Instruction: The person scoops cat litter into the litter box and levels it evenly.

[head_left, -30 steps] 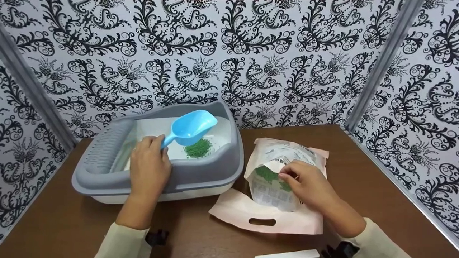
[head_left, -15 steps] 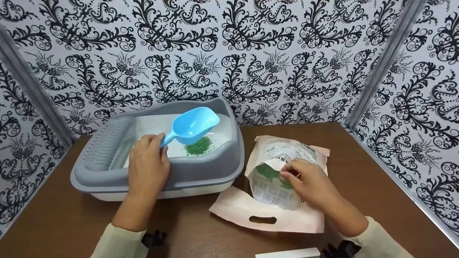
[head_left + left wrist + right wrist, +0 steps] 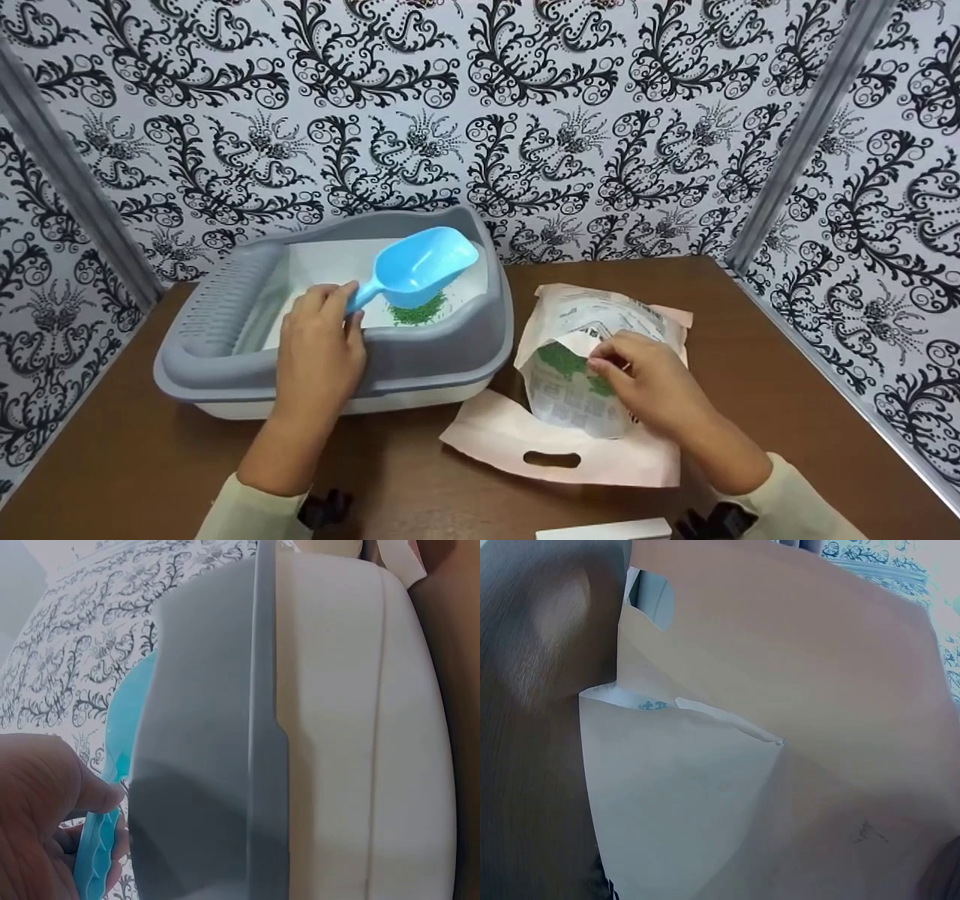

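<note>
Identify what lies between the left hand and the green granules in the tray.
In the head view, the blue scoop reaches from the left hand toward the green granules, hiding some; white tray floor also shows.

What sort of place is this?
Probably a small indoor booth set up for tabletop work: white wall panels with black scrollwork meet at grey, metal-looking corner strips around a brown wood-grain tabletop.

Head: high, forward-down. Wrists: close; left shares tub (image 3: 442, 352).

room: table (image 3: 757, 360) right of bag (image 3: 570, 409) | obstacles left: 2, tray (image 3: 442, 352), scoop (image 3: 420, 266)
</note>
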`<state>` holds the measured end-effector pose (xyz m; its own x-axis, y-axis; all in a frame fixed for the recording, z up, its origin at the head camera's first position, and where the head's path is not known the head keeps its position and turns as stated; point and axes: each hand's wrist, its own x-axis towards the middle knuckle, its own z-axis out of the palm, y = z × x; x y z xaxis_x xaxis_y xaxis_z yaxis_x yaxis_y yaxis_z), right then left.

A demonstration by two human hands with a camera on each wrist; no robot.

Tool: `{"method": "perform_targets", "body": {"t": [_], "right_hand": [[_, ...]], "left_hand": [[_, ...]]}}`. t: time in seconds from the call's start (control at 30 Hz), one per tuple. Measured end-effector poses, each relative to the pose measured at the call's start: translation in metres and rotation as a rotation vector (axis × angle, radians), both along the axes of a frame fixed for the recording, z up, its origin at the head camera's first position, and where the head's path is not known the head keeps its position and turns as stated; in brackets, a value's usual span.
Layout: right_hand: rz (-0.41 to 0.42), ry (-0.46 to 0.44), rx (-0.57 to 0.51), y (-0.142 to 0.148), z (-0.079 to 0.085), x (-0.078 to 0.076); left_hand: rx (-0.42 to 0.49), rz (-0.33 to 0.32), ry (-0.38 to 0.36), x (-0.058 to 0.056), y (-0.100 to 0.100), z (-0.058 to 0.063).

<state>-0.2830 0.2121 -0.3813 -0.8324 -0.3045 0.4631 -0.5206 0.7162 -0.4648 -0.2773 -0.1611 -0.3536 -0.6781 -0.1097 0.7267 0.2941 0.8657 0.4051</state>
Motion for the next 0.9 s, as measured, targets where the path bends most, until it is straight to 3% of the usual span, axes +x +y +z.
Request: {"method": "perform_targets", "body": {"t": [0.4, 0.9], "right_hand": [[0.007, 0.007, 0.006, 0.001, 0.000, 0.001], [0.005, -0.002, 0.000, 0.001, 0.000, 0.000]], "left_hand": [[-0.030, -0.043, -0.005, 0.015, 0.018, 0.006], [-0.052, -0.072, -0.007, 0.026, 0.026, 0.010]]}}
